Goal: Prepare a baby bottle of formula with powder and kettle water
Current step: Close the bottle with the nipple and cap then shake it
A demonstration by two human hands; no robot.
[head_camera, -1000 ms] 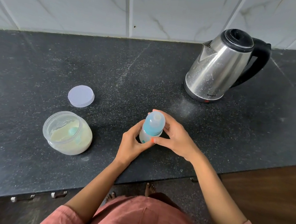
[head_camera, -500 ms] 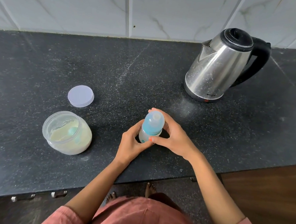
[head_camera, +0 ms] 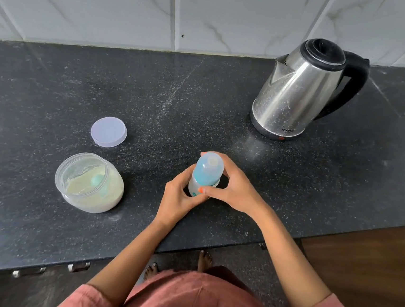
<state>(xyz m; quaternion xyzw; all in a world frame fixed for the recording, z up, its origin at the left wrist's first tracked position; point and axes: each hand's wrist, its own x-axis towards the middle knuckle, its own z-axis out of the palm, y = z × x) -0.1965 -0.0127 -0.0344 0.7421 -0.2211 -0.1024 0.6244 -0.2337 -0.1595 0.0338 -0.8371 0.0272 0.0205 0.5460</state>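
Observation:
A small baby bottle [head_camera: 206, 172] with a clear cap over a blue collar stands upright on the black counter [head_camera: 201, 98], near its front edge. My left hand [head_camera: 176, 200] grips the bottle's lower body. My right hand [head_camera: 234, 186] curls round the blue collar and cap, thumb in front. An open clear jar of pale formula powder [head_camera: 89, 183] with a teal scoop inside sits to the left. Its round lid [head_camera: 108, 131] lies flat behind it. A steel kettle [head_camera: 299, 91] with a black handle stands at the back right, lid closed.
A white marble-tiled wall [head_camera: 234, 17] runs behind the counter. The counter's front edge [head_camera: 212, 246] is just below my wrists, with drawer handles under it at the left. Wooden floor [head_camera: 371, 268] shows at the right.
Both hands stay on the bottle in the same spot. My right hand's fingers have shifted slightly round the cap; the bottle has hardly moved.

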